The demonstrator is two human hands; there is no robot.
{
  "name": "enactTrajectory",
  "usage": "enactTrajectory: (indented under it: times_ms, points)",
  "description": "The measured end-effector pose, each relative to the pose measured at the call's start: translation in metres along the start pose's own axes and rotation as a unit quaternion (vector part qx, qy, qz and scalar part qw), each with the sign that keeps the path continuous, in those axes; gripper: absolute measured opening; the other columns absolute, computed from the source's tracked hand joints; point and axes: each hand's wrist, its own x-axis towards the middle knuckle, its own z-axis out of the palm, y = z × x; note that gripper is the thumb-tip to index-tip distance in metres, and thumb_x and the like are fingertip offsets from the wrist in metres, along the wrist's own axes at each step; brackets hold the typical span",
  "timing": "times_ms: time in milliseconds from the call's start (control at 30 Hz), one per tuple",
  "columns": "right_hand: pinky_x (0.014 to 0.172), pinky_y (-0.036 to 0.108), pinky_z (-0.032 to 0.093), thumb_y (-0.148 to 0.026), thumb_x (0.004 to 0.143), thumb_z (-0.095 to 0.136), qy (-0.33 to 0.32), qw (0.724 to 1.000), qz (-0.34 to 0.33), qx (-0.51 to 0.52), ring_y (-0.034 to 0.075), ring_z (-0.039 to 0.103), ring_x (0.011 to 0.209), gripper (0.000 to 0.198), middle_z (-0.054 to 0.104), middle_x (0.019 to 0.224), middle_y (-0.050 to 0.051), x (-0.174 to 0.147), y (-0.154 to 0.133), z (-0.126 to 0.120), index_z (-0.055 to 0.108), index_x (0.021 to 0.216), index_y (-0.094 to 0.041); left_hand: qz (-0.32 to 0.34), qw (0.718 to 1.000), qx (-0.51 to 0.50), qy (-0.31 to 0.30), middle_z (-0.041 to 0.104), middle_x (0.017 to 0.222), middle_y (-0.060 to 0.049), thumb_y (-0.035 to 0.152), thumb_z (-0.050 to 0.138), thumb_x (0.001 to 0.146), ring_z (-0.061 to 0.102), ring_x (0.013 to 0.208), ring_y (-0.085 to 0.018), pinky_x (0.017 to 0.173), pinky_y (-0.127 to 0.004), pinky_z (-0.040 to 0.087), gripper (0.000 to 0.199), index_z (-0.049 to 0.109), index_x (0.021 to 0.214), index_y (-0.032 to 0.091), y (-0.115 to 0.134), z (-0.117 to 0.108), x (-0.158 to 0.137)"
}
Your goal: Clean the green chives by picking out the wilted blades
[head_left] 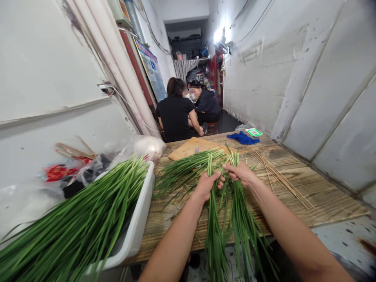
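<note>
My left hand [207, 184] is closed around a thin bunch of garlic chives [214, 231], its pale stem ends up and its green leaves hanging past the table's front edge. A thicker bunch of chives [242, 215] hangs from my right hand [238, 173], whose fingers are wrapped round it with thumb and forefinger pinched. The two hands are close together, a small gap between them. Behind them a pile of chives [188, 166] lies on the wooden table [167, 211], its stems toward a cutting board [185, 148]. Loose leaf scraps [225, 190] are scattered beneath my hands.
A white plastic bin [143, 211] at left is heaped with more chives [96, 211]. Thin wooden sticks [282, 176] lie at right, a blue cloth [243, 137] and a QR-code card [253, 132] beyond. Plastic bags [149, 147] are at the left back. Two people [176, 109] sit past the table.
</note>
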Motion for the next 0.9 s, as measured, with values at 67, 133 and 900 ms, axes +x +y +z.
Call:
enactTrajectory:
  times_ms: [67,133,900]
  points:
    - [0.029,0.016,0.017,-0.037,0.059,0.080,-0.008,1.000,-0.001,-0.009,0.002,0.026,0.027,0.037,0.036,0.030,-0.009,0.001,0.000,-0.002,0.049,0.056,-0.016,0.001,1.000,-0.004,0.003,0.064,0.064,-0.004,0.036,0.076,0.066,0.053,0.046,-0.007,0.043,-0.019,0.041,0.033,0.057,0.077,0.012,0.000,0.001,0.000]
    - [0.029,0.016,0.017,-0.038,0.061,0.078,-0.018,1.000,-0.002,-0.016,0.002,0.025,0.027,0.035,0.036,0.030,-0.009,0.001,0.000,-0.003,0.051,0.057,-0.016,0.004,1.000,-0.004,0.008,0.064,0.063,-0.004,0.035,0.076,0.066,0.053,0.046,-0.008,0.043,-0.019,0.042,0.032,0.058,0.077,0.012,0.000,0.001,0.000]
    - [0.026,0.017,0.019,-0.026,0.066,0.076,0.166,0.986,-0.010,-0.031,0.003,0.029,0.028,0.025,0.047,0.038,-0.005,0.013,-0.002,-0.021,0.055,0.061,-0.016,-0.001,1.000,0.006,0.006,0.064,0.064,-0.005,0.037,0.071,0.068,0.045,0.041,-0.004,0.035,-0.016,0.026,0.032,0.064,0.078,0.008,0.002,-0.006,0.004]
